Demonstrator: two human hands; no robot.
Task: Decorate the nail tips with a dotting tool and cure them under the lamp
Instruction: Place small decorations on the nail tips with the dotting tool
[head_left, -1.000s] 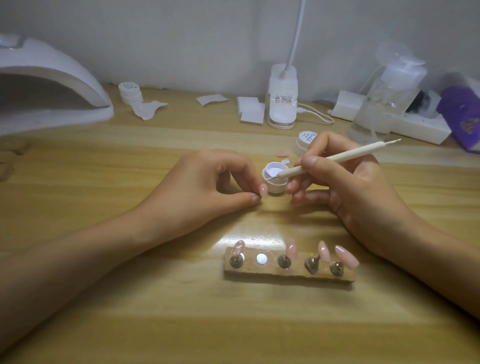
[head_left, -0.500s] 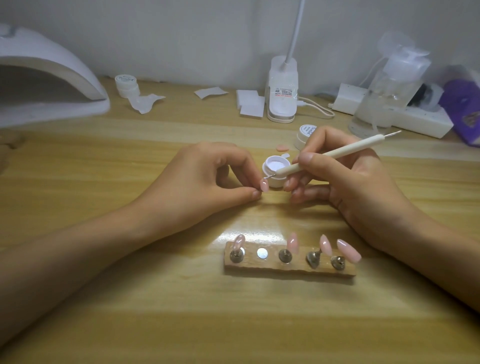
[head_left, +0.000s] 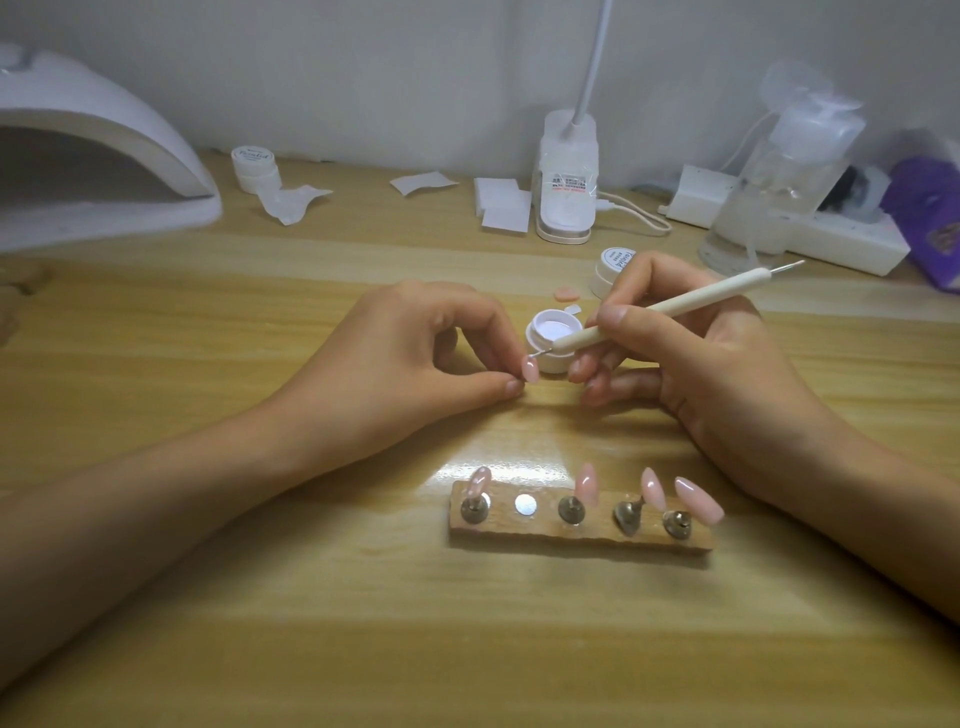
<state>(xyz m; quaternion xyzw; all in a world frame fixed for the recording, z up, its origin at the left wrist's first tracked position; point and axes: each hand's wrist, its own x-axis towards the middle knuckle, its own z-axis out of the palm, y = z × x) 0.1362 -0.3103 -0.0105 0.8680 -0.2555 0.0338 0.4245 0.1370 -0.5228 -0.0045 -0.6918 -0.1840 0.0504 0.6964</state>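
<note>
My left hand (head_left: 405, 358) pinches a small pink nail tip (head_left: 685, 371) between thumb and forefinger, just left of an open white gel pot (head_left: 555, 338). My right hand (head_left: 696, 358) grips a white dotting tool (head_left: 670, 306) like a pen, and its metal point touches the top of the held nail tip. In front of both hands lies a wooden holder (head_left: 579, 530) with several pink nail tips (head_left: 587, 483) on metal stands and one bare magnet spot. The white curing lamp (head_left: 98, 171) stands at the far left.
A closed gel jar (head_left: 615, 267) and a loose pink tip (head_left: 566, 294) sit behind the pot. Along the back wall are another jar (head_left: 254, 166), paper scraps (head_left: 498, 205), a desk lamp base (head_left: 566, 182), a pump bottle (head_left: 779, 187), a power strip (head_left: 852, 239) and a purple pack (head_left: 930, 218).
The tool's point has come out of the gel pot and moved left and down onto the nail tip that my left hand holds. My left hand has stayed in place.
</note>
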